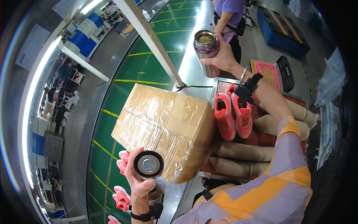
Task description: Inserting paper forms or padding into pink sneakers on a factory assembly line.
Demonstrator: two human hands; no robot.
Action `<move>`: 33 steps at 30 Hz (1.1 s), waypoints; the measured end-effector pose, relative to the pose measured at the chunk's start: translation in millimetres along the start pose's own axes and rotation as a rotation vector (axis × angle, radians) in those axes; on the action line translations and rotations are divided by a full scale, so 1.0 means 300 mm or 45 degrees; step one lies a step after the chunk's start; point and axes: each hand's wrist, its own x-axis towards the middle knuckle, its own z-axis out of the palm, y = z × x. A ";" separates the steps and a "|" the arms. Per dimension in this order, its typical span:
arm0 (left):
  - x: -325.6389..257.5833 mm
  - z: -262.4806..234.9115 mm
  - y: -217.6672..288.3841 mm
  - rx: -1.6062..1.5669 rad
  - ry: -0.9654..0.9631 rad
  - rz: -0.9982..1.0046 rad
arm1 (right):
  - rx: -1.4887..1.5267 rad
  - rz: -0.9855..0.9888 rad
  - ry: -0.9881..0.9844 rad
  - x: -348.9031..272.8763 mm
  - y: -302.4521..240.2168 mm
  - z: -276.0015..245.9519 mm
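My right hand (225, 56) is raised at the upper middle, its fingers wrapped round a steel thermos flask (210, 70) with a purple tint. The flask is uncapped, and something greenish shows inside its mouth. Lower down, my left hand (134, 178) grips a round black lid (148, 164), whose silvery inner side faces up. Lid and flask are well apart. Between the hands sits a big cardboard box (166, 125) wrapped in shiny clear film. Beside the box, below my right forearm, stands a pair of coral-red sneakers (225, 119).
A green conveyor belt (164, 26) with yellow lines carries more coral sneakers (121, 198) past the box. Thick beige ribbed rolls (242, 151) lie near the sneakers. A white post (149, 39) rises behind the box. Another person (229, 15) stands beyond, near stacked blue pallets (281, 31).
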 end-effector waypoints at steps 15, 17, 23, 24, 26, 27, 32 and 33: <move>0.185 0.046 -0.061 0.178 -0.043 0.048 | 0.218 0.376 -0.312 -0.072 0.461 0.482; 0.207 0.033 -0.082 0.146 -0.063 0.033 | 0.203 0.396 -0.337 -0.081 0.476 0.497; 0.218 0.057 -0.087 0.183 0.122 0.049 | 0.298 0.395 -0.459 -0.101 0.469 0.537; 0.222 0.064 -0.088 0.196 0.134 0.042 | 0.322 0.362 -0.522 -0.104 0.463 0.537; 0.226 0.070 -0.087 0.199 0.153 0.013 | 0.370 0.346 -0.632 -0.112 0.440 0.544; 0.230 0.073 -0.088 0.199 0.170 0.004 | 0.371 0.345 -0.632 -0.118 0.443 0.547; 0.219 0.060 -0.086 0.217 0.087 0.015 | 0.522 0.406 -0.740 -0.156 0.480 0.559; 0.212 0.053 -0.087 0.267 0.019 0.023 | 0.563 0.401 -0.759 -0.160 0.479 0.555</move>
